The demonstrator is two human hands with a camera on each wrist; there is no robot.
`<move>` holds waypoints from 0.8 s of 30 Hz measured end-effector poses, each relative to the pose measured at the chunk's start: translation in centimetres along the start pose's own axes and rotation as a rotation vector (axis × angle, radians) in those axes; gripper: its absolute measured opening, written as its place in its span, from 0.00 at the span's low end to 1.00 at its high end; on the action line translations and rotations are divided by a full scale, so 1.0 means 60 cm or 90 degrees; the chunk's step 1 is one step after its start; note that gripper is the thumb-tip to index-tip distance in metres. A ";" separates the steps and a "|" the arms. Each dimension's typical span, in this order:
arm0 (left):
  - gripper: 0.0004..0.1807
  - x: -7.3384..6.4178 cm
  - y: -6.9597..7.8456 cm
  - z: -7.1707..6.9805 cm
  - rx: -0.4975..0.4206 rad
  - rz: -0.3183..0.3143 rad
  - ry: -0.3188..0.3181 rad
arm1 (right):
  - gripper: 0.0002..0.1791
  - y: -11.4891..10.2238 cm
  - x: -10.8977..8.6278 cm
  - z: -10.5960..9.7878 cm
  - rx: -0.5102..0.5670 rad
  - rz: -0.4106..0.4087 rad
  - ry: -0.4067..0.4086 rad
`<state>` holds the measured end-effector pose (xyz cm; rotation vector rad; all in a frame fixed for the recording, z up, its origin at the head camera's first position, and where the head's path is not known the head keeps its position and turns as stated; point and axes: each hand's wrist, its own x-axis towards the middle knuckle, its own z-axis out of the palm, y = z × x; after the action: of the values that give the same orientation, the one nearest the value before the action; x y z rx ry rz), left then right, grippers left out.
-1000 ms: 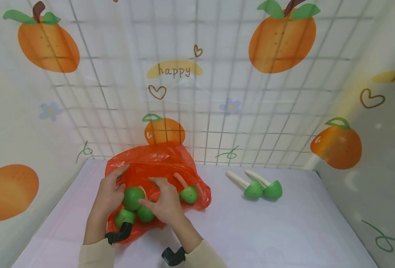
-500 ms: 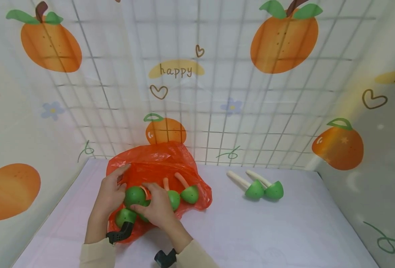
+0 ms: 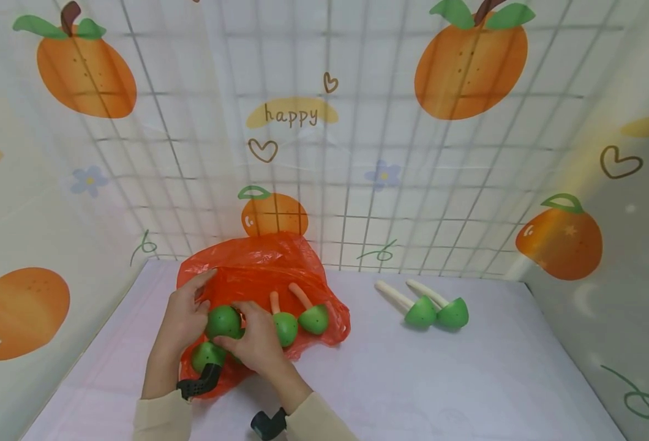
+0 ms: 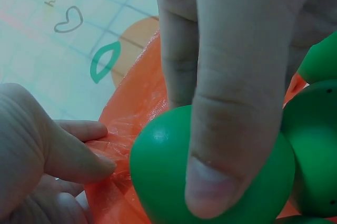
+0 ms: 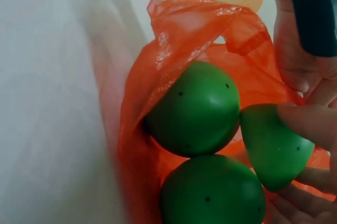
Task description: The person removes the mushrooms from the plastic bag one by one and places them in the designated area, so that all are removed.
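Note:
My left hand (image 3: 183, 315) pinches the edge of a red plastic bag (image 3: 264, 251) between thumb and fingers, seen close up in the left wrist view. My right hand (image 3: 258, 337) reaches over the bag's opening and grips a toy mushroom by its green cap (image 5: 276, 147), thumb on top and fingers underneath. Beside it, a round green cap (image 3: 223, 321) lies near my left thumb, and another green cap (image 3: 207, 356) sits closer to me. To the right of my right hand, two mushrooms, one green cap (image 3: 285, 329) and another green cap (image 3: 315, 319), lie on the red plastic with stems pointing away.
Two more green-capped mushrooms, a left one (image 3: 420, 313) and a right one (image 3: 453, 313), lie on the white table (image 3: 440, 380) right of the bag. A patterned curtain (image 3: 346, 153) over a wire grid stands behind, and more printed cloth hangs at both sides.
My right hand has shifted left towards the near caps, uncovering a mushroom on its right side. The left hand keeps its hold on the bag edge.

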<state>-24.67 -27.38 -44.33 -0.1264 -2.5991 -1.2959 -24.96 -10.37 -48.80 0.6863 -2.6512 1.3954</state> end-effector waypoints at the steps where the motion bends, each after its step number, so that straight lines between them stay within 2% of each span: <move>1: 0.34 0.000 0.000 0.000 0.000 0.001 0.001 | 0.36 0.000 0.000 0.001 0.000 0.004 -0.001; 12: 0.35 0.000 0.003 0.001 -0.001 -0.013 -0.002 | 0.36 0.001 0.000 0.001 0.021 0.022 -0.004; 24: 0.35 -0.001 -0.001 0.000 0.000 -0.011 -0.005 | 0.35 -0.003 -0.009 -0.017 0.053 -0.001 0.022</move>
<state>-24.64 -27.38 -44.38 -0.1098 -2.6120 -1.3045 -24.53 -9.46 -48.21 0.6648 -2.5781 1.5109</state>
